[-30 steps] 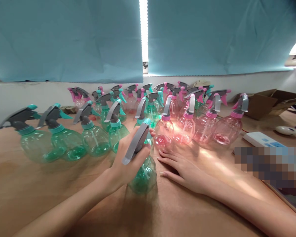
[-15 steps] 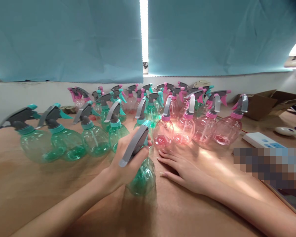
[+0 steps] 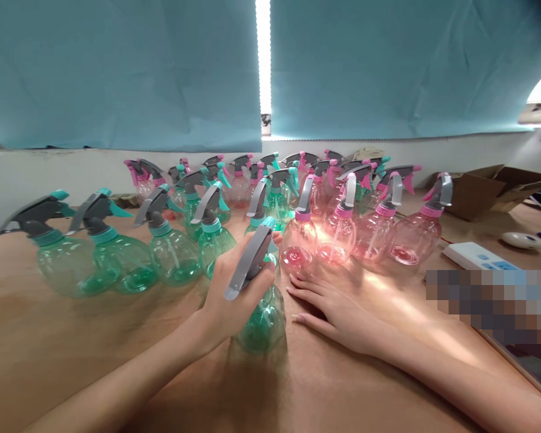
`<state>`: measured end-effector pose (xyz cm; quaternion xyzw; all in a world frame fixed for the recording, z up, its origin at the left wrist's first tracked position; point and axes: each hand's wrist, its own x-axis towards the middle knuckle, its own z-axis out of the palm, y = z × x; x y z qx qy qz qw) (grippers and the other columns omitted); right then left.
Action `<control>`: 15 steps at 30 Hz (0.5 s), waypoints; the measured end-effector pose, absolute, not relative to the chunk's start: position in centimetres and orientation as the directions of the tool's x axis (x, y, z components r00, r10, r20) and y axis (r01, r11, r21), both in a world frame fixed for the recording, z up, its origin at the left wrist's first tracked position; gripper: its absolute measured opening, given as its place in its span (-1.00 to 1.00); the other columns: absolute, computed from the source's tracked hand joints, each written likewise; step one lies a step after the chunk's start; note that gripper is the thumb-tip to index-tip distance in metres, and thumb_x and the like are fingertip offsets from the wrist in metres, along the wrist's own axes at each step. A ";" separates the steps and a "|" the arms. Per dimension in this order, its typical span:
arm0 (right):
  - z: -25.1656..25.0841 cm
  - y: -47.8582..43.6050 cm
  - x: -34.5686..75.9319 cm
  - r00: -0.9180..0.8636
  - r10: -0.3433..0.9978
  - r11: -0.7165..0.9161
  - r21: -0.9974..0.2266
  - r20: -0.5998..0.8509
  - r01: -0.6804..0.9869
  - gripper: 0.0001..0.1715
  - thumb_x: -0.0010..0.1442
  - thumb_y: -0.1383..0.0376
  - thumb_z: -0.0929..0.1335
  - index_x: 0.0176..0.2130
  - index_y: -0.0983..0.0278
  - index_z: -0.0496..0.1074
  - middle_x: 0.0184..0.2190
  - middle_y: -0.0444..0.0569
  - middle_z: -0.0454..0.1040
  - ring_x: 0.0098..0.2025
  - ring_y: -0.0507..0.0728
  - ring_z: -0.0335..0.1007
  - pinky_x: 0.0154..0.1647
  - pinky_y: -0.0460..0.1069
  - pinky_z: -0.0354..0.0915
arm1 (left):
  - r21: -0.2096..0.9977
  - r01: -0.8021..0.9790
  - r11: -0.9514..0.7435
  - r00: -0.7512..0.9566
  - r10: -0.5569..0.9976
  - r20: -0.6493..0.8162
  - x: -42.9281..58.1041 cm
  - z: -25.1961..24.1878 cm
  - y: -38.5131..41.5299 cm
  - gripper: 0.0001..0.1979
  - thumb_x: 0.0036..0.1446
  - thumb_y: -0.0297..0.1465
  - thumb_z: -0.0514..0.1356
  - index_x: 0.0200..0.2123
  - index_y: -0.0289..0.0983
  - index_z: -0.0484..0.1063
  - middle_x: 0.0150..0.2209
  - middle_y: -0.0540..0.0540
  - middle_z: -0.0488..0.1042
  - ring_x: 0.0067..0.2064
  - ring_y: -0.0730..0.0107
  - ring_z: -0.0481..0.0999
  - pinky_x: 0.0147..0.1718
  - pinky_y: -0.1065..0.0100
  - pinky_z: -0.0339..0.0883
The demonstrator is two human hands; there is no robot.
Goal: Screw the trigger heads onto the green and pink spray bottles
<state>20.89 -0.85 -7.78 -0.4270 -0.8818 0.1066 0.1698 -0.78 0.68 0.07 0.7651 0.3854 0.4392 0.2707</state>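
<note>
Left hand (image 3: 222, 296) clasps a green spray bottle (image 3: 262, 328), apparently the squeezing step, likely needing steadiness next; right hand (image 3: 336, 308) lies empty at the bottle's three o'clock

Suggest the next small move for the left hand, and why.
Perhaps press the held green bottle gently down onto the table before loosening: the left hand grips it around the neck, and I cannot tell whether its base is fully seated.
</note>
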 end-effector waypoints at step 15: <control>-7.7 -0.9 20.9 -0.586 0.783 0.621 -0.314 0.210 0.718 -0.40 0.37 0.01 0.23 0.25 0.26 0.33 0.27 0.07 0.31 0.32 0.30 0.14 0.34 0.30 0.01 | 0.753 0.312 -0.579 0.303 0.812 0.499 -0.7 -0.3 0.8 -0.75 0.20 -0.45 0.09 -0.05 -0.20 0.40 -0.38 0.05 0.30 -0.44 0.45 0.22 -0.30 0.34 0.29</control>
